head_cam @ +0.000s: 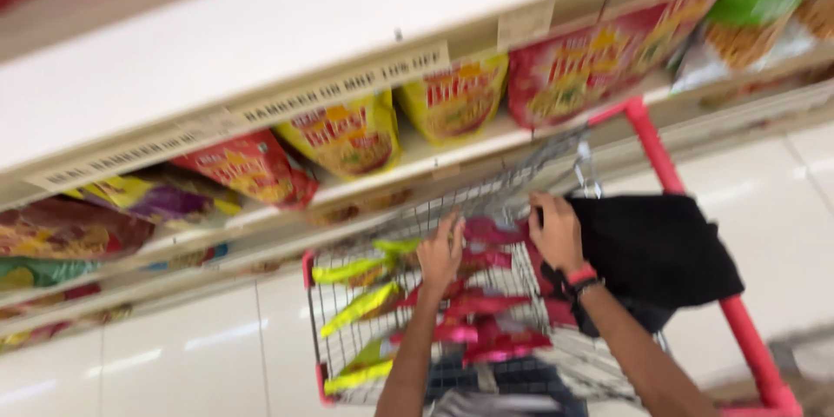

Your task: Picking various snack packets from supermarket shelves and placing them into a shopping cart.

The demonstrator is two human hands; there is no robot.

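- Nearest the camera, two bare forearms reach forward and down into a wire shopping trolley (334, 330) with red trim.
- The left hand (441, 254) rests with fingers spread and pressed flat on the heap of packets; it closes on nothing that can be seen.
- The right hand (554, 230), with a red band and a dark band at the wrist, curls its fingers over the upper edge of the pile of red snack packets (486, 304); motion blur hides whether it actually pinches one, so I cannot tell.
- The red packets lie in the middle of the trolley basket, overlapping one another, roughly six though blur makes the count unsure.
- They look like sealed foil pouches: probably light, soft and crinkly, slippery on the face, with contents that would crush under a squeeze. The flat sealed edge of a pouch seems the safest place to take hold.
- To their left lie about four yellow-green packets (358, 306), against the basket's left side.
- A black cloth (656, 248) drapes over the trolley's right side, just beside the right hand.
- Beyond the trolley runs a pale shelf (261, 43) with paper price strips.
- On the tier below lean three yellow pouches (347, 135), and red ones farther along.
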